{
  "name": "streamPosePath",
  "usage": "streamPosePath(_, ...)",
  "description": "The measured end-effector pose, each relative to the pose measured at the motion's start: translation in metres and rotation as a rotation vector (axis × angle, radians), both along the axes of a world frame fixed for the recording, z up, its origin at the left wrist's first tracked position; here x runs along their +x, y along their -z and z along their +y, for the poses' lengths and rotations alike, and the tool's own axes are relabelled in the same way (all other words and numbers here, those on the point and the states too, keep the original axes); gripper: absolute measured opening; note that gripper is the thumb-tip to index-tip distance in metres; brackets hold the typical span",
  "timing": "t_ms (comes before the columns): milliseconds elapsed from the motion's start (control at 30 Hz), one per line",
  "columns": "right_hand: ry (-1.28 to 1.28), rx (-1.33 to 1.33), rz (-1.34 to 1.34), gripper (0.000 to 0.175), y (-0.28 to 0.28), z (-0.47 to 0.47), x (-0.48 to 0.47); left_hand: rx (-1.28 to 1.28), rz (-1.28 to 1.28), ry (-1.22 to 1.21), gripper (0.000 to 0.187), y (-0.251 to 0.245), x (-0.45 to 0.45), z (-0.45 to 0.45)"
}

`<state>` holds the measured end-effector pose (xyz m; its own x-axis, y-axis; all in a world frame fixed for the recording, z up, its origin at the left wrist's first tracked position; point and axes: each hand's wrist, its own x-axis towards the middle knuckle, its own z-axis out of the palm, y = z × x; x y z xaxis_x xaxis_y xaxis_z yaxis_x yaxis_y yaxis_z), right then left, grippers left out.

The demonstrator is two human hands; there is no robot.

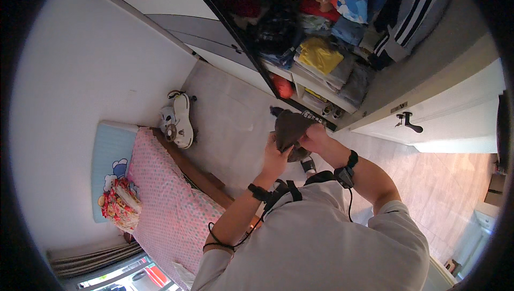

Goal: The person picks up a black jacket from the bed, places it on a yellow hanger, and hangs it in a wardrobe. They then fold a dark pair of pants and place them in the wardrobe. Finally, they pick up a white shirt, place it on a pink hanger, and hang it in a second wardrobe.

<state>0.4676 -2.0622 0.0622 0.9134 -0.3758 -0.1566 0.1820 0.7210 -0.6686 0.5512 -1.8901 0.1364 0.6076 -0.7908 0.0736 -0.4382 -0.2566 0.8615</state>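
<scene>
A dark brown cloth item (293, 128), maybe a garment, hangs bunched between my two hands. My left hand (277, 154) grips its lower left edge, and my right hand (315, 138) holds it from the right side. Part of the cloth with dark and white patterning shows beyond my right hand. Which kind of garment it is, I cannot tell. Both wrists wear black straps with cables. Past the cloth stands an open wardrobe with hanging clothes and folded stacks, a yellow folded garment (320, 55) on top of one.
A bed with a pink dotted sheet (172, 194) lies to the left, a blue pillow (114, 138) at its head. A white wheeled object (182, 120) stands on the floor by the wall. To the right is a white door with a black handle (411, 124).
</scene>
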Motion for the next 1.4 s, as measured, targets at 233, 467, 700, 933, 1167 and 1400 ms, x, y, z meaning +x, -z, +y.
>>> streamPosePath(233, 0.109, 0.55, -0.28, 0.038, -0.004, 0.006, 0.016, -0.1, 0.216, 0.057, 0.03, 0.019, -0.004, -0.018)
streamPosePath(467, -0.045, -0.818, 0.061, 0.042, 0.036, 0.007, -0.007, 0.238, 0.043, 0.27, 0.037, 0.021, 0.002, -0.01)
streamPosePath(700, -0.358, -0.898, 0.22, 0.044, 0.03, -0.019, -0.02, 0.05, 0.694, -0.042, 0.039, 0.023, -0.018, -0.02)
streamPosePath(933, -0.016, -1.179, -0.074, 0.037, 0.066, -0.014, 0.026, 0.137, 0.053, -0.114, 0.039, 0.016, 0.013, -0.042)
streamPosePath(1167, 0.082, -0.568, 0.012, 0.046, 0.052, -0.001, 0.003, 0.202, 0.314, 0.149, 0.034, 0.014, 0.024, -0.036)
streamPosePath(1400, -0.046, -1.516, 0.337, 0.053, 0.039, -0.041, 0.0, 0.075, 0.83, 0.13, 0.037, 0.024, 0.004, -0.033)
